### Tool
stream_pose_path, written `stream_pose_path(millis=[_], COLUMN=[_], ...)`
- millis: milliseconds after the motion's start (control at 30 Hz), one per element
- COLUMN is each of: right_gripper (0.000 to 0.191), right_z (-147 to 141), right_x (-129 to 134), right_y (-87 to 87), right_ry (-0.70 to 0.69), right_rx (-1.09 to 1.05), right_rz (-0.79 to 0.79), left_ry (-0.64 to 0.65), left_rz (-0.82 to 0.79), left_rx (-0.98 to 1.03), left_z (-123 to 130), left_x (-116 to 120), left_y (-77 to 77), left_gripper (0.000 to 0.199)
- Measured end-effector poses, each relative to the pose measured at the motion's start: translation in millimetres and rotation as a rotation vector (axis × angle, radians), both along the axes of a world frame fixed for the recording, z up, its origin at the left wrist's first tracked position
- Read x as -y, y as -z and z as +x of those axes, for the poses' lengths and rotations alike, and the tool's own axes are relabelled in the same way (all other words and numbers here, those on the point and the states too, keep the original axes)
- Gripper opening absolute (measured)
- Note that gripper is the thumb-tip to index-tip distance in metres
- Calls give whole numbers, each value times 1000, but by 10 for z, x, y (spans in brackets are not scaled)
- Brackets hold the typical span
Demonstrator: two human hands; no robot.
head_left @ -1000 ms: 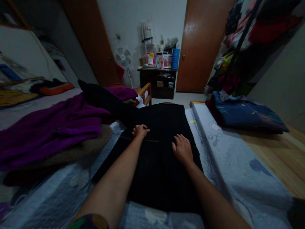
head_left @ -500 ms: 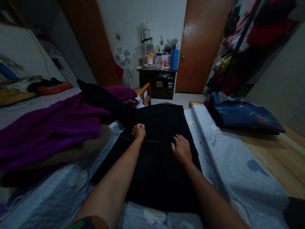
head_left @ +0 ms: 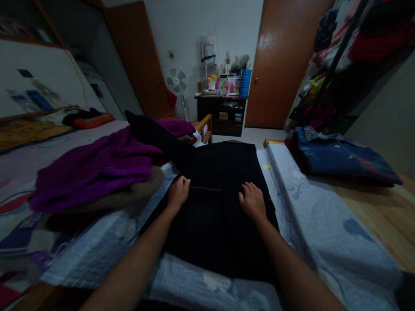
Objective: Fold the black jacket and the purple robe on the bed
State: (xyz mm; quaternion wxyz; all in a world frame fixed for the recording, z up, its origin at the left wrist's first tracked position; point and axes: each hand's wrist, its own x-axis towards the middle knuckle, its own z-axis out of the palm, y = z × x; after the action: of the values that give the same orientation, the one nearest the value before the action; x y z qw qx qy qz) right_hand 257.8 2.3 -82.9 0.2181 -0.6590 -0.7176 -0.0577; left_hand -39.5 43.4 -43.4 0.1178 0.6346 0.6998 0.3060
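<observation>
The left hand rests with curled fingers near the left edge of a black garment, and the right hand lies palm down on its right side. The garment is spread over a pale blue patterned sheet. Purple clothing is heaped to the left, a folded blue shirt lies right, and a fan stands behind.

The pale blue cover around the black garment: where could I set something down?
The widest free patch of pale blue cover lies between the black garment and the wooden surface, nearer than the folded denim garment. A smaller strip runs along the black garment's near edge, between the forearms. The left is crowded by the heaped purple garment.
</observation>
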Motion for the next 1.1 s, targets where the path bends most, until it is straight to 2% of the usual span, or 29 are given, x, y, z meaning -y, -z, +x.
stream_pose_path(millis=[67,133,200,267,333,433,667,933,1100], right_gripper=[39,39,38,38,38,38,39,39,40], right_z=[-2,-6,-9,-13,-14,-13,-1,1,3], right_x=[4,10,17,25,30,30,12,12,7], right_y=[-9,-20,-30,-36,-39,-32,3,-13,5], right_ry=[0,3,2,-1,1,7,7,-6,2], right_rx=[7,11,13,11,7,5,-7,11,3], right_rz=[-2,-4,0,10,24,28,21,7,10], left_ry=[123,341,565,648,643,602,439,274,201], left_rz=[39,45,-13,-95,-144,-196,-273,-289,-272], left_rx=[-172,-280,-360,-412,-440,-452,-461,-516,-507], left_z=[143,370,604,770,835,778,356,-191,-305], left_x=[60,144,258,376,461,503,483,401,338], left_y=[-5,42,125,210,259,249,182,276,302], left_gripper=[24,37,44,51,58,67,72,72,65])
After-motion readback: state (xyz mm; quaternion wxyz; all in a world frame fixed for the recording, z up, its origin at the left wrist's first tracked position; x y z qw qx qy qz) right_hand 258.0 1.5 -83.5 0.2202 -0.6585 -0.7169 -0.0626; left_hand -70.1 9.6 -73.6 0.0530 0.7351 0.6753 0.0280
